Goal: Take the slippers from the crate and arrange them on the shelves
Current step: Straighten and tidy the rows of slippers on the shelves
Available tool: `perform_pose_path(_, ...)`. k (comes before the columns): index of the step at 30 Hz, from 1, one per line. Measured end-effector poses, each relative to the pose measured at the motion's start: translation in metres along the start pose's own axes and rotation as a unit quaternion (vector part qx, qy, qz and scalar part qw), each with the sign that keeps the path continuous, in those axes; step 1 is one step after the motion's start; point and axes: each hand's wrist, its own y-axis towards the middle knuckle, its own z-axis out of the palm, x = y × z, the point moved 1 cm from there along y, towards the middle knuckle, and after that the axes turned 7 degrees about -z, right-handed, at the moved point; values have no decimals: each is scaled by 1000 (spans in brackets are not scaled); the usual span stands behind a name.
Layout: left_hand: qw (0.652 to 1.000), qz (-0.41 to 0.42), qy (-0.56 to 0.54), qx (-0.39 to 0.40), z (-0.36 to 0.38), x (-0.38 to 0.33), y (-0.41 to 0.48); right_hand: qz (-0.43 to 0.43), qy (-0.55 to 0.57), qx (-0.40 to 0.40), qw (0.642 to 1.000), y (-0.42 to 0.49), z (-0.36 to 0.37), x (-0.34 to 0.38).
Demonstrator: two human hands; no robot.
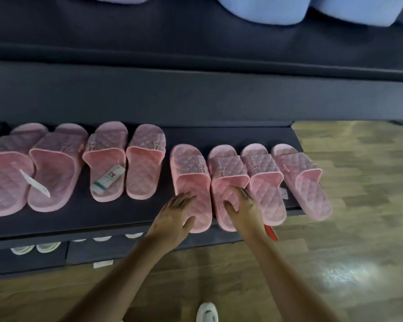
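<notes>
Now left hand [176,217] spread flat on pink slipper [191,175] heel; right hand [243,206] likewise on adjacent slipper [228,173].

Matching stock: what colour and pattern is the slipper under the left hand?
The slipper is pink, quilted in diamonds; head view.

Eight pink quilted slippers [144,163] side by side, toes inward, on dark shelf [102,217], rightmost overhanging its edge

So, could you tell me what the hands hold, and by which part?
Nothing is gripped: left hand lies flat on the heel end of one pink slipper, right hand on its neighbour's.
</notes>
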Motion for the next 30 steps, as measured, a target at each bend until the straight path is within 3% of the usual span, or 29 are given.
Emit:
perform_pose_path(3, 999, -34, -4, -18, 9, -19, 7, -5, 14, -1, 1000, 9, -15, -17)
perform_pose_path(9, 989, -47, 17, -141, 3, -38, 26, -52, 15, -36, 998, 38, -36, -27)
perform_pose_path(15, 984, -119, 68, -112, 1, -37, 48, -139, -47, 118, 982, 73, -22, -31)
perform_pose_path(20, 985, -119, 76, -94, 8, -25, 56, -135, -107, 201, 965, 102, -7, -40)
perform_pose_path(30, 987, -86, 4, -132, 4, -11, 56, -143, 19, 98, 985, 106, -27, -40)
